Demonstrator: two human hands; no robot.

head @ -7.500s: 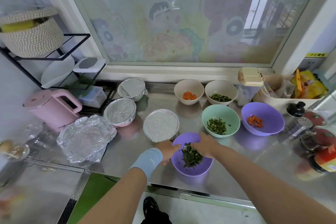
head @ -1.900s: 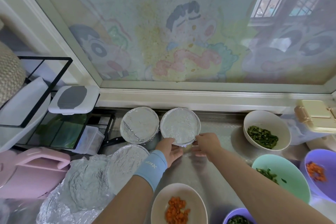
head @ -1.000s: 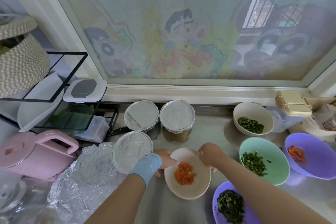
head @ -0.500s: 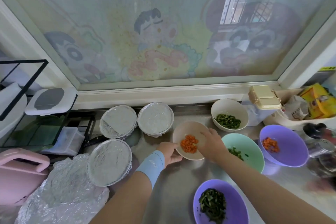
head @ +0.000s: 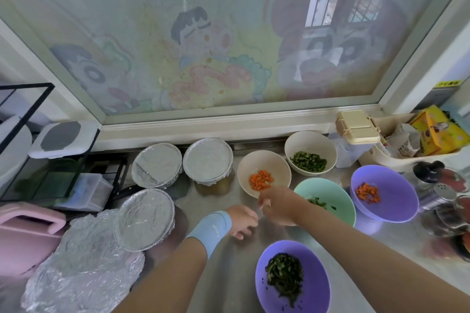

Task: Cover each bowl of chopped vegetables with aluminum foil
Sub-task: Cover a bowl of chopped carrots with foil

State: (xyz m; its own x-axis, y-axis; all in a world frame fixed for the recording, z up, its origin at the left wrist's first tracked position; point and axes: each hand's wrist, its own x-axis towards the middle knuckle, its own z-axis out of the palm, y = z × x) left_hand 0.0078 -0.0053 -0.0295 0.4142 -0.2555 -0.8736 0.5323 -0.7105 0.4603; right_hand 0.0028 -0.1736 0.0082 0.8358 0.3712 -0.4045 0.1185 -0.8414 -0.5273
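Observation:
Three foil-covered bowls stand at the back left: one, one and one nearer. Right of them is a beige bowl with chopped carrot. My right hand hovers at its near rim with loosely curled fingers and holds nothing. My left hand, with a blue wristband, hangs over the steel counter and holds nothing. Uncovered too are a beige bowl of greens, a green bowl, a purple bowl with carrot and a near purple bowl of dark greens.
Crumpled foil sheets lie at the front left beside a pink kettle. A black wire rack with containers stands at the left. Jars and shakers and a tray of packets crowd the right.
The carrot bowl was pulled toward me, then slid back next to the covered bowls. Both hands have since come off it and drawn back.

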